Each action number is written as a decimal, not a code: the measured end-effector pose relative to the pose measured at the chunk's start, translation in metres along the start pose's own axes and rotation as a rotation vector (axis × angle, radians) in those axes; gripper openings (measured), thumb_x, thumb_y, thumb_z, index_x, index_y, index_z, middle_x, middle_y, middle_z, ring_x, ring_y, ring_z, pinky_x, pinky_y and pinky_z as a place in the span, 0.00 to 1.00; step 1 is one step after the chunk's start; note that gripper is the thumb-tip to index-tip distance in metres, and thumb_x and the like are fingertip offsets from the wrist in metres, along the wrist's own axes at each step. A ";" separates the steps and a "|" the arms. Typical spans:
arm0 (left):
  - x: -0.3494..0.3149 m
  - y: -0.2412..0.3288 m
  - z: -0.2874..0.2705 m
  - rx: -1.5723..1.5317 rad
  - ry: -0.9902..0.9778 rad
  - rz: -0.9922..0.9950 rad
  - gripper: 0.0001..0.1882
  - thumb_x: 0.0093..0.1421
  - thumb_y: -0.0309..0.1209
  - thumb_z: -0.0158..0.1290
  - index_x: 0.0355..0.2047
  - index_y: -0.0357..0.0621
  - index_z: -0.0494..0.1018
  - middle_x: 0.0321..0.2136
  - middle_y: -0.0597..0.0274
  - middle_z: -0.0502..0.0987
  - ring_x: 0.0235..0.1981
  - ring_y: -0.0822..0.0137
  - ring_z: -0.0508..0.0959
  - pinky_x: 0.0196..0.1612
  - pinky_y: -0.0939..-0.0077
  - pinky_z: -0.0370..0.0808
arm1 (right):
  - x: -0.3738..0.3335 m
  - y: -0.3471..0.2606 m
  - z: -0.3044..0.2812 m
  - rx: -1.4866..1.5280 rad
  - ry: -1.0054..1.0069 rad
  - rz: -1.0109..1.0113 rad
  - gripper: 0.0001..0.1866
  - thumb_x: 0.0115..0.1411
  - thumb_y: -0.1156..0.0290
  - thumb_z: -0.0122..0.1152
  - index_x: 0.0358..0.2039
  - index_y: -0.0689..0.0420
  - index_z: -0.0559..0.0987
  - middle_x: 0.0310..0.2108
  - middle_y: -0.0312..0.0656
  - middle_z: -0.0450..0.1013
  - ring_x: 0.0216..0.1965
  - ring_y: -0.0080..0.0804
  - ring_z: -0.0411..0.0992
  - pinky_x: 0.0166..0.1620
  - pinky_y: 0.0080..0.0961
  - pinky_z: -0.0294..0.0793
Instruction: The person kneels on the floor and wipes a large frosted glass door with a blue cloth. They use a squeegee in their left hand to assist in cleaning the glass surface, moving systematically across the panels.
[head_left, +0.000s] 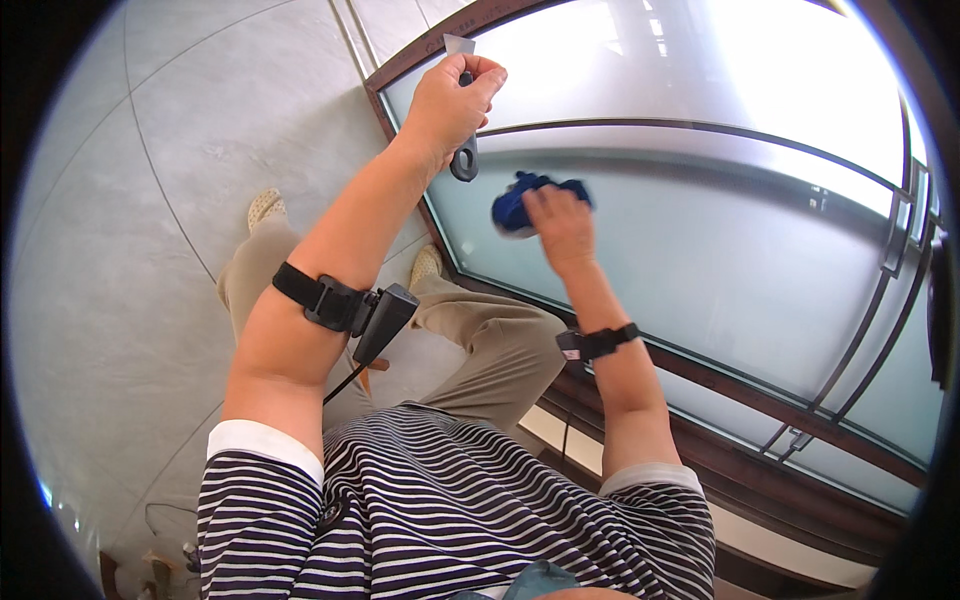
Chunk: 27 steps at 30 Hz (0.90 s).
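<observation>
Your left hand clamps its fingers on one scraper; your right hand touches one cloth, finger closure indiscernible, over glass.

Left hand holds dark-handled scraper, pale blade pointing away, over brown frame. Right hand holds bunched blue cloth against cloudy glass. Black straps on both arms. Striped shirt, tan pants, pale shoes with holes. Grey tile floor on left.
</observation>
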<state>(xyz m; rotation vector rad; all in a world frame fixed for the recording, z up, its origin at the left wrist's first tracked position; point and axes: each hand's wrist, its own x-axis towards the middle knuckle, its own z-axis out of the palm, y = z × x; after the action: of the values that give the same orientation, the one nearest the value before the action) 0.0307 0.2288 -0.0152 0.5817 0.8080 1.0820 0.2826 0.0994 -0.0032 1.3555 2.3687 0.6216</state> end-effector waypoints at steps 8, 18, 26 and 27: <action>-0.002 0.009 -0.001 -0.063 0.060 0.023 0.12 0.59 0.40 0.60 0.36 0.47 0.74 0.27 0.72 0.71 0.28 0.79 0.69 0.31 0.83 0.70 | 0.083 0.148 -0.244 -0.491 0.822 0.818 0.26 0.50 0.72 0.63 0.51 0.65 0.71 0.48 0.53 0.69 0.48 0.53 0.67 0.50 0.47 0.72; 0.004 0.019 -0.006 -0.213 0.126 0.001 0.10 0.60 0.36 0.58 0.37 0.45 0.74 0.30 0.71 0.74 0.28 0.78 0.69 0.30 0.83 0.71 | 0.088 0.016 0.002 -0.266 0.143 -0.066 0.20 0.54 0.67 0.53 0.49 0.48 0.75 0.44 0.34 0.71 0.38 0.31 0.69 0.33 0.32 0.68; 0.010 0.025 -0.012 -0.318 0.188 0.026 0.07 0.62 0.33 0.56 0.37 0.44 0.73 0.34 0.66 0.77 0.27 0.77 0.71 0.29 0.81 0.73 | 0.066 0.024 -0.011 -0.079 0.144 0.066 0.16 0.58 0.69 0.55 0.46 0.40 0.77 0.37 0.35 0.73 0.39 0.35 0.71 0.34 0.35 0.71; 0.010 0.026 -0.013 -0.332 0.199 0.025 0.08 0.61 0.33 0.56 0.38 0.43 0.73 0.32 0.65 0.75 0.27 0.76 0.71 0.30 0.81 0.72 | 0.086 0.046 -0.044 -0.174 0.288 0.126 0.17 0.59 0.71 0.54 0.49 0.41 0.76 0.39 0.37 0.74 0.39 0.38 0.72 0.36 0.37 0.72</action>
<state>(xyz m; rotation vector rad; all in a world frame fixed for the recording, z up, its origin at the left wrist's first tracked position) 0.0080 0.2481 -0.0058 0.2064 0.7714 1.2789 0.2524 0.1859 0.0523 1.4255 2.3867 1.0992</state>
